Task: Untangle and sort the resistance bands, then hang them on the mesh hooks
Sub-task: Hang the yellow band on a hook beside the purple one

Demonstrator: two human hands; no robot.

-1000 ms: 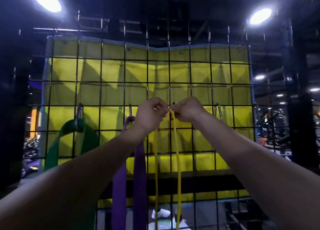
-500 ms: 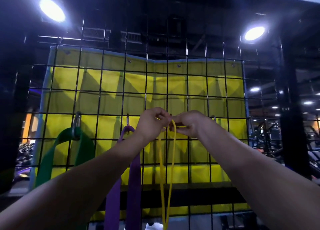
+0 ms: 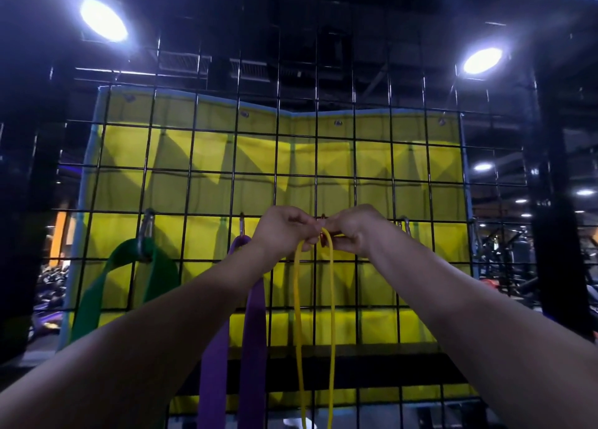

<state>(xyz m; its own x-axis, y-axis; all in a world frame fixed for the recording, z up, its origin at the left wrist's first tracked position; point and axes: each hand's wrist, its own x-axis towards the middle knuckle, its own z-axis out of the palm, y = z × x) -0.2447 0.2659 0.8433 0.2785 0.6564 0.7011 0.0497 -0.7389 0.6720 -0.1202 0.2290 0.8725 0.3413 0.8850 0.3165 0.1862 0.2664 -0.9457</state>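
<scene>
A thin yellow band [image 3: 331,315] hangs as a narrow loop down the black wire mesh [image 3: 233,169]. Its top sits at a small hook [image 3: 323,238] between my two hands. My left hand [image 3: 284,228] and my right hand [image 3: 354,229] both pinch the top of the yellow band at that hook, fingers curled. A wide purple band [image 3: 254,347] hangs from a hook [image 3: 241,226] just left of my left wrist. A broad green band [image 3: 97,292] hangs from a metal hook [image 3: 147,231] at the left.
Another metal hook [image 3: 405,226] hangs bare on the mesh right of my right hand. A yellow padded mat [image 3: 194,156] stands behind the mesh. Dark posts [image 3: 556,202] frame the panel. Gym equipment shows dimly at both sides. Two ceiling lamps glare above.
The view has tilted slightly upward. My hands stay together at the hook, and the yellow band's two strands hang a little wider apart.
</scene>
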